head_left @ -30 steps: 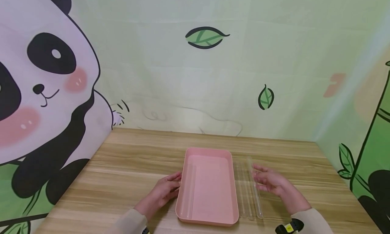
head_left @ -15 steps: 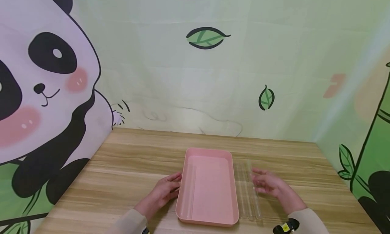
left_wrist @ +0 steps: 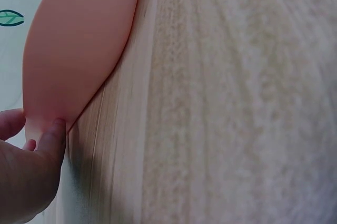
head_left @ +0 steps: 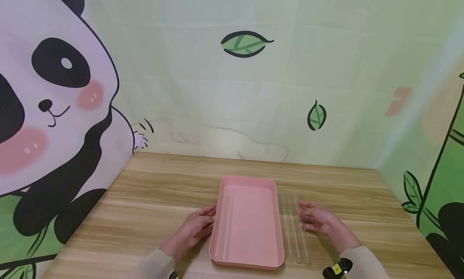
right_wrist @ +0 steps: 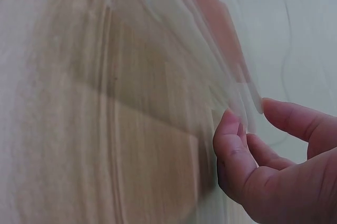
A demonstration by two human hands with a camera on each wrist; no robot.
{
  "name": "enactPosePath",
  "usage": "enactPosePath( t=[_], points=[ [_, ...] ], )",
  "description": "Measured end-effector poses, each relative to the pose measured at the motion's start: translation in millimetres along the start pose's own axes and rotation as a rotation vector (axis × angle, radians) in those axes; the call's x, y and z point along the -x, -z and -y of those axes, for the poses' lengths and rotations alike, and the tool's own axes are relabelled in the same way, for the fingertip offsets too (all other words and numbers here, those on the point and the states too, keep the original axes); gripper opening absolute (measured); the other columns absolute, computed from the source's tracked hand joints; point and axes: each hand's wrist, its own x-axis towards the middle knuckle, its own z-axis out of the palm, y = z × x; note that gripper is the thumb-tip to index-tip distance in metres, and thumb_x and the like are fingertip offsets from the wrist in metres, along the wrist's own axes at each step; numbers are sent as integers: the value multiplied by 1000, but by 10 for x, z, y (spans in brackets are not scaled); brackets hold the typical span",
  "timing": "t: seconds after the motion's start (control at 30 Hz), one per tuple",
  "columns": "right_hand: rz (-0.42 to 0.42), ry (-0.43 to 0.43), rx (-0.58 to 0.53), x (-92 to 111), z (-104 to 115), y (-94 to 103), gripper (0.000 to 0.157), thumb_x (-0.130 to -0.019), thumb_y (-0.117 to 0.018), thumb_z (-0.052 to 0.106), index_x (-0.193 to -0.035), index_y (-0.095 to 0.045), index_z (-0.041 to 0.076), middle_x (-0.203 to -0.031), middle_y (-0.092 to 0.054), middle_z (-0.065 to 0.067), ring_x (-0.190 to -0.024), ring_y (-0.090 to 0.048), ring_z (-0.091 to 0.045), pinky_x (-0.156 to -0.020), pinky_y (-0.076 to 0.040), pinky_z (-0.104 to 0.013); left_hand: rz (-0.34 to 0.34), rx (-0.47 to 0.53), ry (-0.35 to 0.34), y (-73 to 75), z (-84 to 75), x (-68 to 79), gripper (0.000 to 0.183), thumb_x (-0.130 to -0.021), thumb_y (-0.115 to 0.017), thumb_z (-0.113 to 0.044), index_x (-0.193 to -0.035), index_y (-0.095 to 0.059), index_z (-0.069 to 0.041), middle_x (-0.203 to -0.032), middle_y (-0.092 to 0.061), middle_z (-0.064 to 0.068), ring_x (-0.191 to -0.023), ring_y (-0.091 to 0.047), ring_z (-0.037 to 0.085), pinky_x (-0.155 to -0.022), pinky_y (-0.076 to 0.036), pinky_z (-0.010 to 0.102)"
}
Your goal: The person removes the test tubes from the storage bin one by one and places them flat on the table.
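Far L of frame: a printed panda (head_left: 65,109) on the wall cloth, w/ the wood tabletop (head_left: 163,178) starting lower down. Lower ctr-left, the left hand (head_left: 193,229) rests w/ loosely extended fingers at the outer L side of the pink tray (head_left: 255,222); L wrist view has the thumb against the tray wall, nothing gripped. Tray sits lower ctr, long axis running near-to-far. Along its inner L side lie clear tubes (head_left: 225,230), count hard to tell b/c they're see-through. Just R of the tray, on the tabletop, are three loose tubes (head_left: 295,238), side by side, long axes approx. parallel to the tray's. Next the right hand (head_left: 317,218), lower R of ctr: fingers parted & softly bent, tips at the outermost tube's R edge, no firm hold showing. Key relation: the loose tubes lie directly L of those fingers, btwn them and the tray; fingers come in crosswise to the tubes' length, so the right hand's nearer, the left being across the tray
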Motion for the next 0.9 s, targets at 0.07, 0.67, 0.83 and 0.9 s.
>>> enactPosePath(
  t=[0.07, 0.67, 0.83, 0.9],
  points=[
    [-3, 0, 6, -14, -4, 6, 70, -100, -53, 2, -158, -16, -8, -95, -63, 10, -83, -57, -3, -74, -57, -22, 3, 3, 0, 1, -3, 1, 57, -96, -54, 7, -151, -39, 11, -158, -37, 32, -104, -65, 8, -89, -60, 25],
    [-46, 13, 48, -32, -7, -24, 69, -99, -55, 2, -157, -19, -9, -93, -62, 8, -82, -56, -4, -72, -57, -23, 7, -2, -6, 2, -5, -10, 57, -96, -55, 6, -151, -40, 10, -158, -38, 31, -104, -65, 9, -91, -60, 27],
    [-78, 16, 87, -20, 8, -49, 67, -100, -55, 3, -156, -22, -11, -99, -64, 5, -83, -57, -5, -72, -58, -23, -11, -3, -2, -5, -8, -14, 55, -97, -56, 6, -150, -41, 9, -158, -39, 31, -109, -65, 12, -94, -60, 31],
    [-90, 17, 107, -19, 9, -53, 67, -99, -56, 2, -156, -23, -11, -102, -65, 3, -84, -57, -5, -71, -58, -23, -16, -2, 1, -7, -7, -19, 55, -97, -56, 6, -150, -42, 9, -158, -39, 30, -109, -65, 12, -93, -60, 31]
  ],
)
